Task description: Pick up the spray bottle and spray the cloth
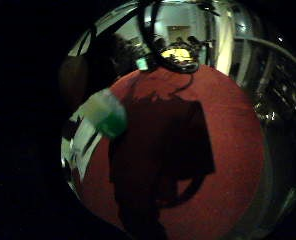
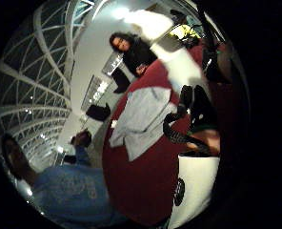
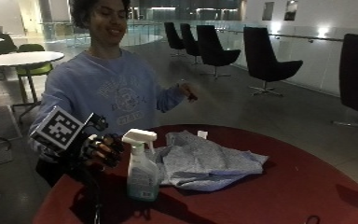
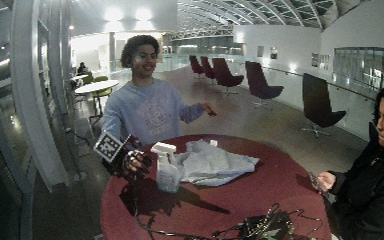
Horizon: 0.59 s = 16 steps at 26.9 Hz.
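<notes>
Spray bottle [image 3: 143, 167] stands upright on the red worktop [image 3: 291, 186], just beside the crumpled cloth [image 3: 203, 161]; gloved right hand [image 3: 101, 150] hovers just beside it on the side away from the cloth, fingers [image 3: 109, 154] loosely curled, holding nothing. Risk: bottle is tall and narrow, so a sideways bump on approach likely tips it toward the cloth. Grabbing low on the body would leave the trigger out of reach and the nozzle possibly aimed off the cloth.

The spray bottle [image 3: 141, 175] is translucent plastic with a white trigger head; the rumpled cloth [image 3: 207, 161] looks soft, matt.
</notes>
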Each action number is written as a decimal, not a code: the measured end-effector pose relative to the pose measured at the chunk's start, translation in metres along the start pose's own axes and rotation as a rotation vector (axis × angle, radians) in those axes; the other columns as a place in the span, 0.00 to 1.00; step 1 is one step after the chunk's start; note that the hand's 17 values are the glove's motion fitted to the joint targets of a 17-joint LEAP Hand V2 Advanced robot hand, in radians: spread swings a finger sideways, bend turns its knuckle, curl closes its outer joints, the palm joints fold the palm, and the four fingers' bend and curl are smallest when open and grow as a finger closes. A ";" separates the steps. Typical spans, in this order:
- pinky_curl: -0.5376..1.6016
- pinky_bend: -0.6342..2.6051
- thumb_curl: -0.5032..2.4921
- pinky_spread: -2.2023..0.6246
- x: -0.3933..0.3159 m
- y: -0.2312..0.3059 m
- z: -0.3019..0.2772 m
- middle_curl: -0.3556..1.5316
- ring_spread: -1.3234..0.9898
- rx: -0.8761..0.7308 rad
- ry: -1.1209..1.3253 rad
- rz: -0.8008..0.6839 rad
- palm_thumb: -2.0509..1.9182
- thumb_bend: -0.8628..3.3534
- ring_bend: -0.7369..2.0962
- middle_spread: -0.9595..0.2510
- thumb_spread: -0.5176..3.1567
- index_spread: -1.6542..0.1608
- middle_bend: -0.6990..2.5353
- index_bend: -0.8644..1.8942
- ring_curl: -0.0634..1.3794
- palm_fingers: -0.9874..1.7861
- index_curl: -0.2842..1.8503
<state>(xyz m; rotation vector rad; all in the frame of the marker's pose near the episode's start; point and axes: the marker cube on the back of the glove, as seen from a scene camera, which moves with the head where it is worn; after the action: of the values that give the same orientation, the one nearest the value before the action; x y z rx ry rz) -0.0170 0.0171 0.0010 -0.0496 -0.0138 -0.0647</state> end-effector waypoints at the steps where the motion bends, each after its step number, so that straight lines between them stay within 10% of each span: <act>1: 0.27 0.25 0.22 0.81 -0.005 0.004 0.001 0.25 0.56 -0.013 0.002 -0.020 0.68 0.31 0.42 0.78 0.22 0.85 0.34 0.42 0.13 0.73 0.18; 16: 0.33 0.25 0.26 0.84 -0.084 0.052 0.030 0.33 0.56 -0.376 0.096 -0.295 0.68 0.28 0.39 0.76 0.38 0.75 0.33 0.38 0.21 0.65 0.26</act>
<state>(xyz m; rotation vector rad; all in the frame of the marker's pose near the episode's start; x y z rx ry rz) -0.0980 0.0754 0.0271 -0.4206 0.0871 -0.3639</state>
